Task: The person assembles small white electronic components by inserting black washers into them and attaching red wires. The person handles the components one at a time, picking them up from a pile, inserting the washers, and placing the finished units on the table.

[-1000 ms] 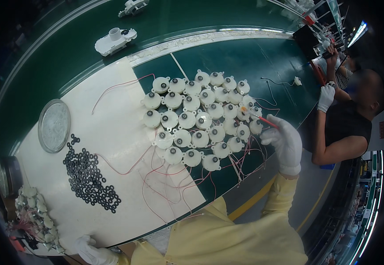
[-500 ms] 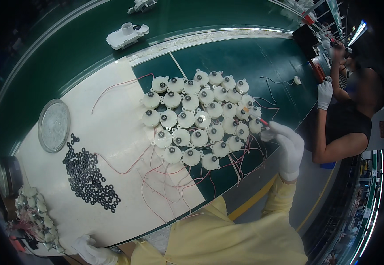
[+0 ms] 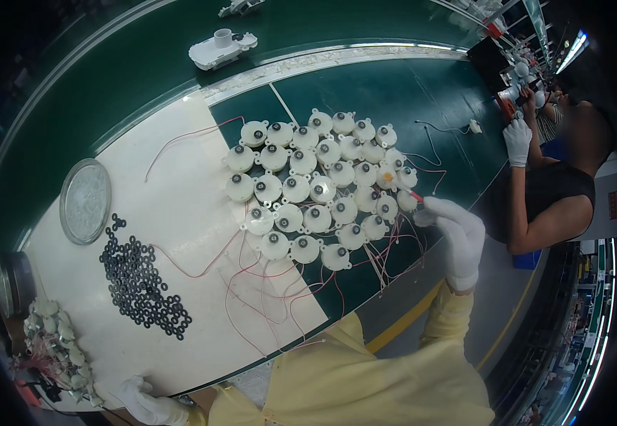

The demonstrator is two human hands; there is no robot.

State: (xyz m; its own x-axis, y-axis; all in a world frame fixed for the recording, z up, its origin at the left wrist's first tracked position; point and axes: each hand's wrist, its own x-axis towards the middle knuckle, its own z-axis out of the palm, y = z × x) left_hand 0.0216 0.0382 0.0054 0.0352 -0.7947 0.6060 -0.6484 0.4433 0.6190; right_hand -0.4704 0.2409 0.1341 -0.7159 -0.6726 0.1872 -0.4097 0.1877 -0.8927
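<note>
Right hand (image 3: 459,238), white-gloved: thumb and fingers pinched on the red handle of a brush (image 3: 408,189). Brush lies ahead-left of that grip. Long axis slants away from the fingertips; orange-tinted tip is the far end, over the right side of the white round discs (image 3: 296,189). Can't tell if the tip touches a disc or sits just above it; only 1 view, height unclear.

Discs lie in loose rows, black hubs up, all ahead-left of the grip. Nearest disc is just beside the brush shaft. Of the 2 hands, the right is by far the nearer to them. Left hand (image 3: 149,406), also gloved, is well apart, far left and back of the grip, at the near edge of the table (image 3: 180,213). Fingers loosely curled, nothing visible in them; can't tell if it grasps anything.

Rest, from the grip: black rings (image 3: 138,280) scattered in a patch left past the discs; round dish (image 3: 65,206) farther left beyond them; heap of wired parts (image 3: 60,348) far left and back; white housing (image 3: 223,50) far ahead-left. Co-worker (image 3: 549,206) off to the right.
</note>
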